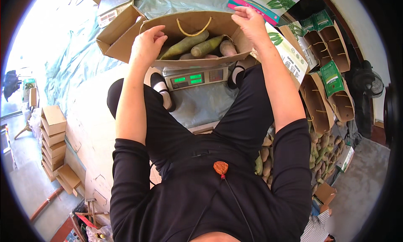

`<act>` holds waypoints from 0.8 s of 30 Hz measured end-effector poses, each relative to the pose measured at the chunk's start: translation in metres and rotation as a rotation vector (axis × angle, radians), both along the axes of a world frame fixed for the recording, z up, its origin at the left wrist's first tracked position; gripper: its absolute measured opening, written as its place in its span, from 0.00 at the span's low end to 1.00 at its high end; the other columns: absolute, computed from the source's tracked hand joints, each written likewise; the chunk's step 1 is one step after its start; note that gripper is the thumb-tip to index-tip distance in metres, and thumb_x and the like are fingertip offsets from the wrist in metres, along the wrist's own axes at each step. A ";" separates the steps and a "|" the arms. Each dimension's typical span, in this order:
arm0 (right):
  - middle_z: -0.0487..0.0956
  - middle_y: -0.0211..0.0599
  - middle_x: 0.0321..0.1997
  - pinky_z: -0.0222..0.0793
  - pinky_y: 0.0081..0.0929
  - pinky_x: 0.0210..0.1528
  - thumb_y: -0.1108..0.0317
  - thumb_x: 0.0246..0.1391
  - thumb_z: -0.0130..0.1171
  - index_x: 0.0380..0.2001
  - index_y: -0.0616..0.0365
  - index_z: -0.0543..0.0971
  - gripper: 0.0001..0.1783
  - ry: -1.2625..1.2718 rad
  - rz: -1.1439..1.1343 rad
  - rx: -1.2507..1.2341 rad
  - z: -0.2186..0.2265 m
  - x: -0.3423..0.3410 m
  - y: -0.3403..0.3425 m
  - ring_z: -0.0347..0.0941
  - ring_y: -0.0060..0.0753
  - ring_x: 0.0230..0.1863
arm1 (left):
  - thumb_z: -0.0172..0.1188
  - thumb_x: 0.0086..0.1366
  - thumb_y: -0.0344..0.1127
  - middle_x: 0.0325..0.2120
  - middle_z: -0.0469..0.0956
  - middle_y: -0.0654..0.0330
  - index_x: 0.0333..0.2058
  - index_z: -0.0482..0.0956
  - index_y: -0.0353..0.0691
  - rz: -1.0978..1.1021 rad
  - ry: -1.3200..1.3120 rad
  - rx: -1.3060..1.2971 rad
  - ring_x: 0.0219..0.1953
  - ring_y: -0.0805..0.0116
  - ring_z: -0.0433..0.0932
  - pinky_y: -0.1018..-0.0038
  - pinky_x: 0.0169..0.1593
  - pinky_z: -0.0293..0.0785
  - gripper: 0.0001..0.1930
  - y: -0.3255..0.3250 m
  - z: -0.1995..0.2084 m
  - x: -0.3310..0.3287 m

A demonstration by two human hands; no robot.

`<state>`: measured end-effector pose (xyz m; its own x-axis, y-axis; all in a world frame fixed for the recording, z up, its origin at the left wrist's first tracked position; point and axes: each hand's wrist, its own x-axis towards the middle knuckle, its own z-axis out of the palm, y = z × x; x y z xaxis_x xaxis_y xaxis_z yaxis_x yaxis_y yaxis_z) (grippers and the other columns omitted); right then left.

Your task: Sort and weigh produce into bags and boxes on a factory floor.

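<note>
The plain brown bag [228,25] has a yellow handle [193,34]; its vegetables [187,45] are green and dusky pink. The scale display [187,79] glows green. Black shirt [180,179], orange-red pendant [220,167].

We wear an orange-brown, knobbly pendant [220,167], with a red bead [223,177] touching its tip and a thin dark cord [238,205] leading from it toward the neckline. Around the pendant lies our plain black top [176,200], its sleeves [291,156] ending near the elbows. Beyond the pendant come our black trousers [249,105]; farthest from it, white socks [160,87] show in our black strapped shoes [156,78].
</note>
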<state>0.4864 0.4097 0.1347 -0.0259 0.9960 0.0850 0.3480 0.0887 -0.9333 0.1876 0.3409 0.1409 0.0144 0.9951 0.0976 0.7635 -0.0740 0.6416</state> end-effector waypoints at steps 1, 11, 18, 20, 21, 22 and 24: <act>0.78 0.42 0.43 0.70 0.26 0.46 0.66 0.46 0.63 0.45 0.62 0.75 0.21 0.017 -0.056 0.036 -0.011 0.010 0.005 0.74 0.30 0.44 | 0.58 0.58 0.32 0.35 0.81 0.56 0.48 0.76 0.41 -0.006 -0.008 0.003 0.38 0.67 0.80 0.74 0.44 0.74 0.18 0.001 0.001 0.002; 0.79 0.33 0.39 0.67 0.22 0.39 0.65 0.49 0.62 0.43 0.59 0.77 0.17 0.012 -0.193 -0.127 -0.028 0.065 0.008 0.73 0.24 0.39 | 0.59 0.57 0.35 0.33 0.82 0.58 0.46 0.77 0.42 0.014 -0.025 0.043 0.35 0.65 0.80 0.73 0.42 0.74 0.17 0.004 -0.007 -0.001; 0.79 0.36 0.35 0.71 0.25 0.35 0.69 0.48 0.59 0.42 0.65 0.76 0.17 -0.077 -0.193 -0.136 -0.024 0.068 0.005 0.75 0.29 0.36 | 0.58 0.57 0.36 0.35 0.81 0.59 0.47 0.77 0.45 0.020 0.018 0.023 0.36 0.66 0.80 0.72 0.43 0.74 0.17 0.007 -0.010 0.004; 0.79 0.36 0.34 0.71 0.26 0.32 0.70 0.47 0.59 0.41 0.66 0.76 0.17 -0.054 -0.171 -0.103 -0.027 0.070 0.007 0.75 0.29 0.33 | 0.59 0.57 0.37 0.35 0.81 0.60 0.47 0.77 0.45 0.037 0.001 0.008 0.37 0.66 0.80 0.72 0.43 0.74 0.18 0.007 -0.010 0.005; 0.79 0.38 0.37 0.71 0.27 0.35 0.71 0.45 0.60 0.43 0.64 0.76 0.18 -0.032 -0.166 -0.174 -0.025 0.067 0.007 0.75 0.31 0.37 | 0.59 0.57 0.37 0.35 0.81 0.60 0.47 0.77 0.45 0.042 0.006 0.006 0.37 0.66 0.80 0.72 0.43 0.74 0.18 0.006 -0.011 0.003; 0.78 0.39 0.39 0.71 0.29 0.39 0.72 0.44 0.60 0.44 0.63 0.75 0.20 -0.010 -0.161 -0.246 -0.024 0.064 0.007 0.74 0.32 0.41 | 0.59 0.57 0.37 0.35 0.81 0.60 0.47 0.77 0.45 0.048 0.014 0.011 0.37 0.67 0.80 0.72 0.43 0.74 0.18 0.006 -0.012 0.001; 0.78 0.33 0.39 0.68 0.25 0.38 0.66 0.47 0.61 0.45 0.58 0.76 0.19 -0.070 -0.148 -0.258 -0.035 0.074 0.014 0.73 0.27 0.39 | 0.59 0.57 0.37 0.35 0.81 0.60 0.47 0.77 0.45 0.045 0.018 0.023 0.37 0.67 0.80 0.72 0.44 0.74 0.18 0.008 -0.013 0.002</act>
